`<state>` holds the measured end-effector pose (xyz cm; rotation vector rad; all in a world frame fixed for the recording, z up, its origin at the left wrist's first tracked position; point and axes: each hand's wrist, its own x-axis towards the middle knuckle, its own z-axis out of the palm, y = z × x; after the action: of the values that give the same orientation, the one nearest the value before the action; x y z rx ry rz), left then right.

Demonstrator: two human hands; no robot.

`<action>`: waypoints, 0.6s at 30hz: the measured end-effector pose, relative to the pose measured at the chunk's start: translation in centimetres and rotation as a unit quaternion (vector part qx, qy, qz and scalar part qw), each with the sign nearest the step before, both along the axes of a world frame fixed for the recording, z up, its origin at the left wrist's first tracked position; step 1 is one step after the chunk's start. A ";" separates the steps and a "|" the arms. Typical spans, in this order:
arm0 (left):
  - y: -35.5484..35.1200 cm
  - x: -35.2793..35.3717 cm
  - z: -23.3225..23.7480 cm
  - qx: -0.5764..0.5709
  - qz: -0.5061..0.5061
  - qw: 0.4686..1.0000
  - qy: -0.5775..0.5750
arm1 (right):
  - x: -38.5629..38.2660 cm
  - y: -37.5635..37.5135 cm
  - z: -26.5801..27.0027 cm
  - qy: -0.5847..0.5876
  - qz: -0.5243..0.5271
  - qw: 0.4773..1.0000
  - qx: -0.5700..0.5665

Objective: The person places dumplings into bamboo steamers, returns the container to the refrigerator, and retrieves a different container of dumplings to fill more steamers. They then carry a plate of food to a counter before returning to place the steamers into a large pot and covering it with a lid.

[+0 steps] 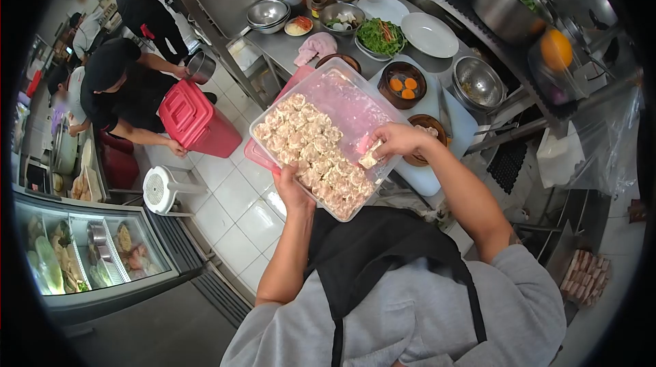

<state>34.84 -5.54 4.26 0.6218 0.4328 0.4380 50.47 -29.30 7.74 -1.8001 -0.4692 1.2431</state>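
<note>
My left hand (294,193) grips the near-left edge of a clear plastic tub (352,97), which is tilted toward me. Pale open-topped dumplings (301,138) fill the tub's left and near side; its far right floor is bare and smeared. Over the tub's right side, my right hand (400,141) pinches a dumpling (370,157) between thumb and fingers. A pink-red lid or tray (292,85) shows beneath the tub. Just beyond my right hand, a round brown steamer (391,100) holds three orange rounds. A second round steamer (437,124) is partly hidden by my right wrist.
White cutting boards (459,121) and a knife (444,113) lie under the steamers. Behind are a bowl of greens (380,37), white plates (430,35) and a colander (480,83). At left, a co-worker (119,87) handles a red bin (199,121) near a white stool (160,189).
</note>
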 end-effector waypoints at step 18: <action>1.1 -0.5 -2.9 -0.042 -0.027 0.999 0.015 | 0.2 -9.9 3.4 0.036 -0.353 0.911 0.210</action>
<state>34.32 -4.41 1.40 0.5567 0.4592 0.3581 50.70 -39.21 11.19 -1.3557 -0.0131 0.6321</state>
